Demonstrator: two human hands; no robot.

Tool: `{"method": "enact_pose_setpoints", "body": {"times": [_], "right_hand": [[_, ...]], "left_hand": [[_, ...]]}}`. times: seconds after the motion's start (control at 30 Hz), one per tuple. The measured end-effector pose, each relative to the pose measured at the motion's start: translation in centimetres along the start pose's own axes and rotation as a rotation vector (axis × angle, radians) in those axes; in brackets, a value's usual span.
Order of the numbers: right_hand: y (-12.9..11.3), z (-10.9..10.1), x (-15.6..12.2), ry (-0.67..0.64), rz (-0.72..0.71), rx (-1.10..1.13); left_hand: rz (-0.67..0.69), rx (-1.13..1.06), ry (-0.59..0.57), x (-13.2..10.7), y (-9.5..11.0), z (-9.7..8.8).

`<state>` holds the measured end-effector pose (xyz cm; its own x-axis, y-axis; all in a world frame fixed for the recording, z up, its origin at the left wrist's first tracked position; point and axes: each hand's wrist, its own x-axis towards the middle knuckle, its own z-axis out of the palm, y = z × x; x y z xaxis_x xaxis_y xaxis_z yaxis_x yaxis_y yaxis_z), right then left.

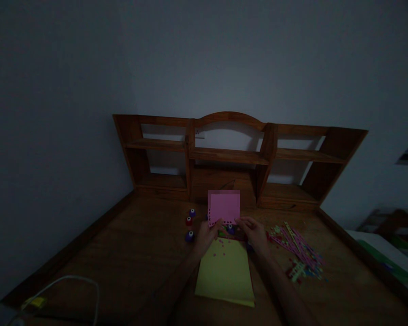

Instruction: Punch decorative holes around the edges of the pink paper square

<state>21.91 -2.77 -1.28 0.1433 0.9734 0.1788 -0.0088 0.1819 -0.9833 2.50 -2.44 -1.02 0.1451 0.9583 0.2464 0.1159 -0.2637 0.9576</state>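
A pink sheet of paper [225,207] is held up above the desk, with small punched holes along its left and lower edges. My left hand [206,235] pinches its lower left part. At the lower right corner, the fingers of my right hand [253,230] grip the same sheet. Below my hands lies a stack of yellow paper [225,276], with several tiny pink cut-outs [221,243] scattered on its upper part. Small purple paper punches [189,236] and a red paper punch [189,221] stand left of my left hand. Another purple punch [230,229] shows between my hands, partly hidden.
Right of my right hand lie punched pink strips [297,244] among many coloured paper bits [302,270]. A wooden shelf [229,156] stands along the back of the desk [132,253]. A white cable [71,277] and a yellow object [37,302] are at the front left.
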Motion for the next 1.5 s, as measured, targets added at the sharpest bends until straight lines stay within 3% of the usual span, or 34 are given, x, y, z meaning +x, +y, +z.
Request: {"method": "enact_pose_setpoints", "body": {"times": [0.47,0.87,1.03,1.33,1.5], "right_hand": [[-1.0,-0.1,-0.3,0.008,-0.018,0.015],[-1.5,-0.4,-0.5,0.046,-0.023,-0.022],[-1.5,-0.6,-0.4,0.050,-0.049,-0.004],[-1.9,-0.5,-0.9,0.032,-0.006,0.024],[-2.6,-0.6,-1.2,0.106,-0.018,0.040]], "left_hand": [[-0.091,-0.229,0.113,0.1,0.0,-0.3],[-0.035,-0.257,0.185,0.5,0.8,-0.8],[-0.008,-0.280,0.167,0.6,0.7,-0.8],[0.001,-0.244,0.032,0.6,-0.4,-0.7],[-0.006,-0.216,0.040,0.7,-0.8,-0.7]]}}
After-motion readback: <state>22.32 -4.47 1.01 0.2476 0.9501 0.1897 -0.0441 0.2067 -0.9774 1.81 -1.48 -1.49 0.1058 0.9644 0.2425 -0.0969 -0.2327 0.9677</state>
